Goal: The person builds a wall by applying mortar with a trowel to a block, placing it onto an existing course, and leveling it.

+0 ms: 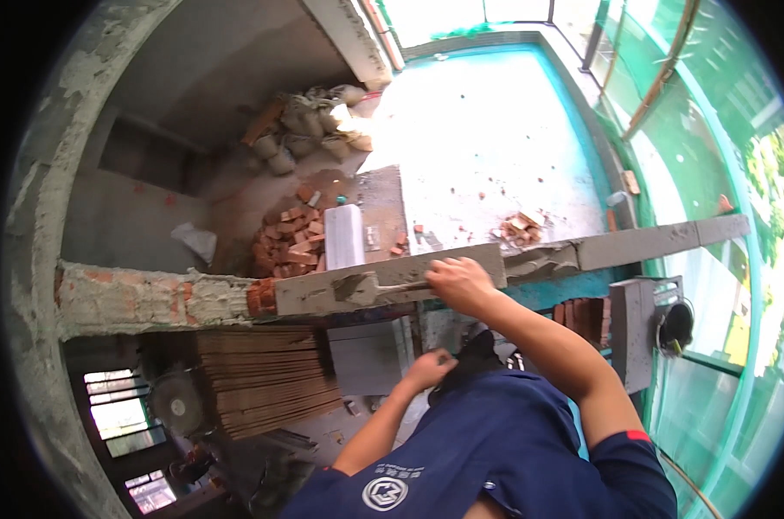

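My right hand (455,283) is closed on the handle of a mortar-smeared trowel (361,287), whose blade rests on a grey block (310,292) atop the wall ledge. A patch of grey mortar (543,258) lies along the ledge to the right of that block, before another block (638,242). An orange brick edge (262,297) shows at the block's left end. Below the ledge, my left hand (428,370) hangs by my dark trousers, fingers curled; what they hold, if anything, is too small to make out.
Piled bricks (290,238), a white block (342,233) and sacks (301,121) lie beyond the wall. A grey bin with a bucket (634,333) stands at right by green netting (686,156). Stacked brown boards (262,381) and a grey panel (366,359) are below, left.
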A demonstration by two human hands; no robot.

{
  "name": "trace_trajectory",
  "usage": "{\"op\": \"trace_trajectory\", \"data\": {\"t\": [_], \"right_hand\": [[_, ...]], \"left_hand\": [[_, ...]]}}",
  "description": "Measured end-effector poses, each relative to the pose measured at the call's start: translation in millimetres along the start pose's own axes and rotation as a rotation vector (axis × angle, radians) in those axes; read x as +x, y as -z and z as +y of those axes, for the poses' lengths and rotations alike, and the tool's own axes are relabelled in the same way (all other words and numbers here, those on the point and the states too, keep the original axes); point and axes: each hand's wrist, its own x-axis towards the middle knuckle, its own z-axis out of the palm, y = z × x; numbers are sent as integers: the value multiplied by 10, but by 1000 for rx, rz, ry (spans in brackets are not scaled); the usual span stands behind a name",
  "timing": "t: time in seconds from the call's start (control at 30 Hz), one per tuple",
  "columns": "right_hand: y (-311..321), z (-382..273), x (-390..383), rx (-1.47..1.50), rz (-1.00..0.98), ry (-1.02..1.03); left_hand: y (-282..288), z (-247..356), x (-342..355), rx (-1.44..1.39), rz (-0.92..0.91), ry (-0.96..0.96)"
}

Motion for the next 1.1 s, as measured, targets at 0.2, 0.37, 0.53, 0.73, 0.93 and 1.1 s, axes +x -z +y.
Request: {"op": "trace_trajectory", "data": {"t": [0.2,0.37,0.53,0.73,0.93,1.1], "right_hand": [[-361,24,4,-53,302,-88],[-120,-86,-1192,452,404,-271],[-958,335,-3289,396,312,-1216],[-1906,-254,-6156,756,340,-2196],[-1405,-189,-6312,1161,544,-2335],[-1211,852,-6856,1130,501,-2175]], "left_hand": [[-153,-1101,-193,-184,160,73],[-348,-1739,-299,76,-25,136],[-325,-1858,-221,435,-293,124],[-366,-1929,558,82,-310,404],[-708,-497,1007,-346,-42,321],[-1408,74,1111,-376,13,368]]}}
